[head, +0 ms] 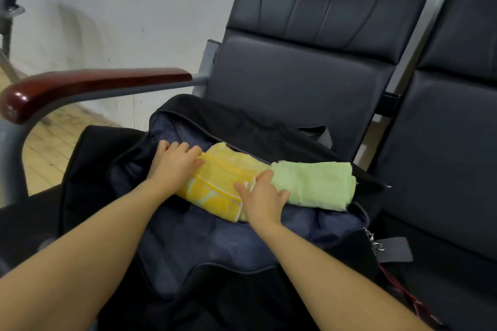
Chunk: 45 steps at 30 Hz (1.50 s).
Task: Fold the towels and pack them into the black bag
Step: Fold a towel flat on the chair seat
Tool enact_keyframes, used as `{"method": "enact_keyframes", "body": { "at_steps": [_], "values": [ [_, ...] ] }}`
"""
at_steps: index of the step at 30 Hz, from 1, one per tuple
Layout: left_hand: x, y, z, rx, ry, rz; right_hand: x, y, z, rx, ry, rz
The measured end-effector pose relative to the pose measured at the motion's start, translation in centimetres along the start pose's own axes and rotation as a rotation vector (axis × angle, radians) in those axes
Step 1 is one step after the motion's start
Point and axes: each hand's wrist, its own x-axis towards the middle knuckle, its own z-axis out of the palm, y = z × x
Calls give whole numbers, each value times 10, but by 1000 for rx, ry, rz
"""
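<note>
A black bag [215, 244] with a dark blue lining lies unzipped on a black seat. Inside it a folded yellow towel [223, 177] lies next to a folded light green towel [314, 183], the green one to the right. My left hand [174, 161] rests flat on the yellow towel's left end, fingers straight. My right hand [261, 196] presses flat on the yellow towel's right end, where it meets the green towel.
The bag sits on a row of black padded chairs [309, 62] against a pale wall. A red-brown wooden armrest [88, 86] on a grey metal frame stands at the left. A metal clip [373, 240] and grey strap hang at the bag's right.
</note>
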Motion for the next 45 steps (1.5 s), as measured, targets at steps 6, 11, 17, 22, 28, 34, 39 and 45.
{"method": "enact_keyframes", "body": {
  "at_steps": [6, 11, 17, 22, 28, 34, 39, 45],
  "values": [
    [-17, 36, -15, 28, 29, 22, 2, 3, 9, -221, 37, -81],
    [-43, 52, -11, -109, -387, -51, 2, 11, 9, -335, -153, -297],
    [-31, 42, 4, -190, -548, -66, 2, 23, 12, -477, -437, -296],
    [-21, 39, 9, -143, -572, -39, 7, 24, 16, -478, -481, -259],
    [-16, 42, -29, -100, -559, -21, 0, 27, -13, -491, -474, -267],
    [-5, 72, -98, -233, -310, 0, -13, 31, -80, -450, -300, -300],
    [-17, 129, -157, -353, -213, 46, -54, 55, -167, -446, -55, -288],
    [-56, 244, -213, -473, -176, 187, -131, 132, -270, -393, 73, -135]
  ]
}}
